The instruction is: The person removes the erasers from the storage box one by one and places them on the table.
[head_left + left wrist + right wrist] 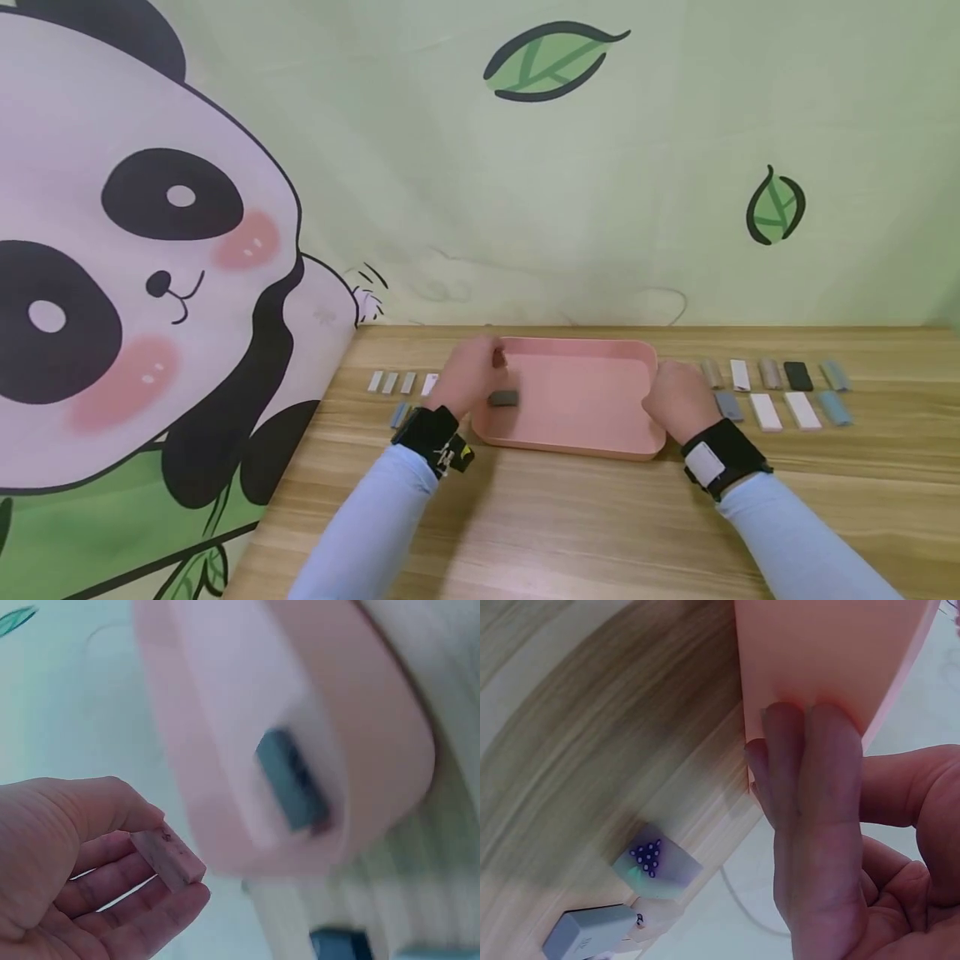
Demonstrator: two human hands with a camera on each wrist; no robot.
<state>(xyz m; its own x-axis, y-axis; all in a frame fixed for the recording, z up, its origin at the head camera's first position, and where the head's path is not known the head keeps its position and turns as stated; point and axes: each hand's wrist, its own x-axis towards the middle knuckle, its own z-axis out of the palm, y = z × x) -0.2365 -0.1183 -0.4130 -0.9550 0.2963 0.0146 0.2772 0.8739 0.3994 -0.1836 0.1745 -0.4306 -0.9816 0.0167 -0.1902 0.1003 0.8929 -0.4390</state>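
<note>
My left hand (465, 379) is over the left end of a shallow pink tray (570, 450). Between its thumb and fingers it pinches a small pinkish rectangular block (169, 859) with dark specks, just outside the rim in the left wrist view. Inside the tray, near its left wall, lies a dark grey block (503, 398). At the tray's right end is my right hand (684, 402). Its fingers, fairly straight, press their tips against the outer wall, as the right wrist view shows; the thumb's tip is hidden behind them.
Right of the tray, two rows of small blocks lie on the wooden table (570, 525), among them a black block (798, 376) and a white block (765, 412). More small blocks, including a blue block (399, 415), lie to the left. A panda-print backdrop (450, 208) stands behind.
</note>
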